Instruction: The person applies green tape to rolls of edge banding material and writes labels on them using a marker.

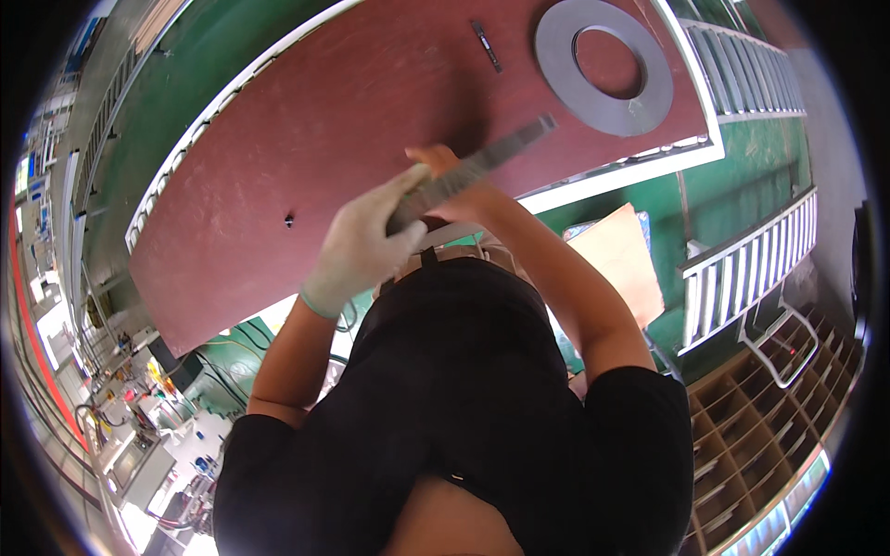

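A long, narrow grey piece (491, 159) slants up to the right over the near side of the table, smeared by motion. I cannot tell whether it is a flat bar or a ring turned edge-on. My left hand (363, 236), in a whitish glove, is closed round its lower left end, thumb on the near side. My right hand (464, 196) is bare and crosses under the piece, its fingertips showing beyond the far edge; the piece hides much of the palm. Beyond it, a flat grey ring (554, 69) lies on the dark red tabletop (306, 120).
A dark pen-like tool (486, 46) lies left of the ring. A small dark part (289, 221) sits on the table's left half. Brown cardboard (616, 259) and a white slatted rack (751, 269) are to the right, with a wooden compartment shelf (742, 417) lower down.
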Available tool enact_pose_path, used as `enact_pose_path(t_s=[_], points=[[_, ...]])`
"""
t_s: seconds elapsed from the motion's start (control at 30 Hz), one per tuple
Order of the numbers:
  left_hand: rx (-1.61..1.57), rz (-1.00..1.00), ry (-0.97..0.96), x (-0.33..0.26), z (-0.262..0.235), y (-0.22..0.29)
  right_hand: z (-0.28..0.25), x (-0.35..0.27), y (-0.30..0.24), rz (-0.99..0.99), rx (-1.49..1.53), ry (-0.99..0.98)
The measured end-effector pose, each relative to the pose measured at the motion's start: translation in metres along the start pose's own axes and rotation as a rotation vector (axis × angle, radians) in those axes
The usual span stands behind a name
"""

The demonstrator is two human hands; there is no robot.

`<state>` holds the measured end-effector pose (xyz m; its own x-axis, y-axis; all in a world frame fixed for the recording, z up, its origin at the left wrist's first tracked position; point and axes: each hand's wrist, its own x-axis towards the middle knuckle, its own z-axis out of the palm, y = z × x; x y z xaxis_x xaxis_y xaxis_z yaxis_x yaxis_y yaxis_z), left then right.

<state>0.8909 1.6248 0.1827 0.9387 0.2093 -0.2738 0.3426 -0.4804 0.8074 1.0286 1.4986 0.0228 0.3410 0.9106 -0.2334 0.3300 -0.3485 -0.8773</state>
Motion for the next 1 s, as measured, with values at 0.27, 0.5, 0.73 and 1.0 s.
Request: enact_pose_path(t_s=[0.27, 0.5, 0.73, 1.0], points=[[-0.04, -0.177, 0.364, 0.033, -0.003, 0.018, -0.08, -0.168, 0.134, 0.552, 0.359, 0.289], [0.091, -0.25, 0.494, 0.052, -0.021, 0.024, -0.204, -0.178, 0.246, 0.68, 1.098, 1.257], [0.518, 0.034, 0.551, 0.048, 0.036, 0.025, -0.284, -0.115, 0.263, 0.585, 0.703, 1.179], [0.769, 0.271, 0.401, 0.035, 0.174, -0.125, -0.304, -0.053, 0.303, 0.524, -0.242, 0.817]])
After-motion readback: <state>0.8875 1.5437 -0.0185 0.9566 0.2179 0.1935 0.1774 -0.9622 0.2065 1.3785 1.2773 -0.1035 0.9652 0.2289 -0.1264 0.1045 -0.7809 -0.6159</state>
